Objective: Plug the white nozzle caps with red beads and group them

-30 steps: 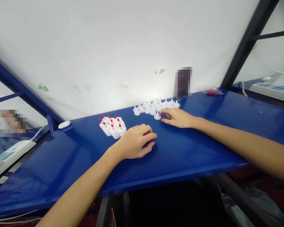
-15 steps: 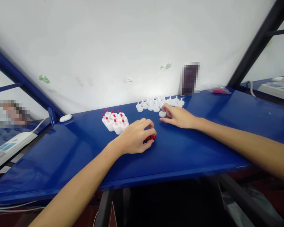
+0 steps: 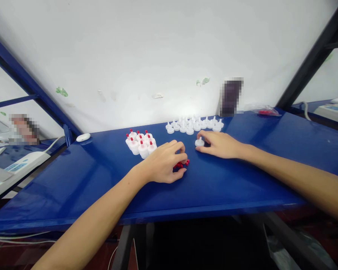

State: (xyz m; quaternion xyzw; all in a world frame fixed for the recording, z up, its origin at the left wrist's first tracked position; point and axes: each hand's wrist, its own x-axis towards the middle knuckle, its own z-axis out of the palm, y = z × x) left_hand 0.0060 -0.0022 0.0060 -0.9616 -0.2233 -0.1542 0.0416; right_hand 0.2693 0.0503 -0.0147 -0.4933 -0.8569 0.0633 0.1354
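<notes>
My right hand [image 3: 221, 144] pinches a white nozzle cap [image 3: 199, 143] between thumb and forefinger, its thin spout pointing up from a round base. Just behind stands a group of similar white nozzle caps [image 3: 189, 130]. My left hand [image 3: 167, 162] is over a small pile of red tip caps [image 3: 181, 165], partly hidden beneath its bent fingers. A gap shows between its thumb and forefinger, with no cap visibly gripped there. Left of that hand, several white bottles with red tips [image 3: 143, 150] stand upright in a tight cluster.
Everything stands on a blue table [image 3: 101, 187] against a white wall. A white oval case [image 3: 83, 137] lies at the back left. A blurred dark phone-like object [image 3: 231, 96] leans on the wall, and a clear bag with red pieces [image 3: 266, 111] lies at the back right.
My right hand has drawn the white nozzle cap slightly toward me, away from the group. The left hand's fingers have shifted a little, showing more red tip caps. The view has swung slightly left.
</notes>
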